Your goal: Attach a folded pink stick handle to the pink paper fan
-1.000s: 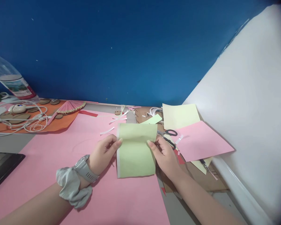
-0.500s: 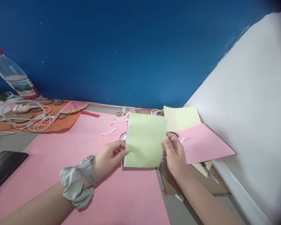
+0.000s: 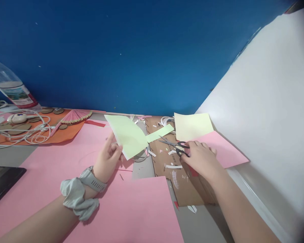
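My left hand (image 3: pixel 108 153) pinches the lower left edge of a light green sheet of paper (image 3: pixel 129 135), which tilts above the table. My right hand (image 3: pixel 201 155) is closed at the black handles of a pair of scissors (image 3: pixel 176 145); the fingertips are partly hidden. The blades are parted and point left over a piece of brown cardboard (image 3: pixel 190 189). Just beyond the blade tips lies a light green paper strip (image 3: pixel 160 133). A grey tape-like ring (image 3: pixel 141 156) is partly covered by the green sheet.
Large pink paper (image 3: pixel 131 206) covers much of the table. Pale yellow paper (image 3: pixel 194 125) and a pink sheet (image 3: pixel 229 152) lie at right. At left are a bottle (image 3: pixel 15 91), white cables (image 3: pixel 40 125), a pink folded fan (image 3: pixel 76 116) and a phone (image 3: pixel 5 182). Paper scraps dot the cardboard.
My right hand has let go of the green sheet and moved right to the scissors. In my left hand the sheet has shifted left and tilted, uncovering the strip and cardboard.
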`<state>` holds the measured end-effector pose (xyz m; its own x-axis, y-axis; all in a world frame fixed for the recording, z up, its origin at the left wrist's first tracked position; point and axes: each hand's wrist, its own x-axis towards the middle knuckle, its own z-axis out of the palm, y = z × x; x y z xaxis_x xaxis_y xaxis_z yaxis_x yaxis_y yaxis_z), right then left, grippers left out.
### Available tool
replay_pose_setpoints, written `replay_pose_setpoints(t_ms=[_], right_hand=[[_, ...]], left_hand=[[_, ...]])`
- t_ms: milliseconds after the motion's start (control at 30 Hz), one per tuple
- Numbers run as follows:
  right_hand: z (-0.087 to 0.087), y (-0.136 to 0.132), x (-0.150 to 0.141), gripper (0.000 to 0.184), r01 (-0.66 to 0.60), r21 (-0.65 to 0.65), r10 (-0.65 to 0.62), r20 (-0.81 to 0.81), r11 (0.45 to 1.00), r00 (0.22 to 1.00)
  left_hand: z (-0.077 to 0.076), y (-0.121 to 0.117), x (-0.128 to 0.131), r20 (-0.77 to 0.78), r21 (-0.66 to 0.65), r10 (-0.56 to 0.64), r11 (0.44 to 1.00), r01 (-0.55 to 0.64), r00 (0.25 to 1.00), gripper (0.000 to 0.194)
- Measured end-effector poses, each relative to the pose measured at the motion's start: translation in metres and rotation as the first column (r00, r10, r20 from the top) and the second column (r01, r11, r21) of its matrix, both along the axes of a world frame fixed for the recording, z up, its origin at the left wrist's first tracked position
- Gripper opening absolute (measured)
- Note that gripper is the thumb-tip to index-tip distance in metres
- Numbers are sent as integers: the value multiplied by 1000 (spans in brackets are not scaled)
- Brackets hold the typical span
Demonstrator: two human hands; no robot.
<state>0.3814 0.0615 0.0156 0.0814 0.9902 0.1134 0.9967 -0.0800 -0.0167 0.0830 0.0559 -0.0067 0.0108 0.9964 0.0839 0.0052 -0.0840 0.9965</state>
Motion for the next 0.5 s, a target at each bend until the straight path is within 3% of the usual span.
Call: replay_pose_setpoints(t_ms=[267,500], right_hand=[[7,1,-3,20,-21,-114,25,39,993,999],[13,0,-8,24,-12,-128,14,16,992,1000]], left_hand=[[3,-1,1,-44,22,66,998,-65,997,65],[2,1,-1,34,33,59,998,-60,998,63]])
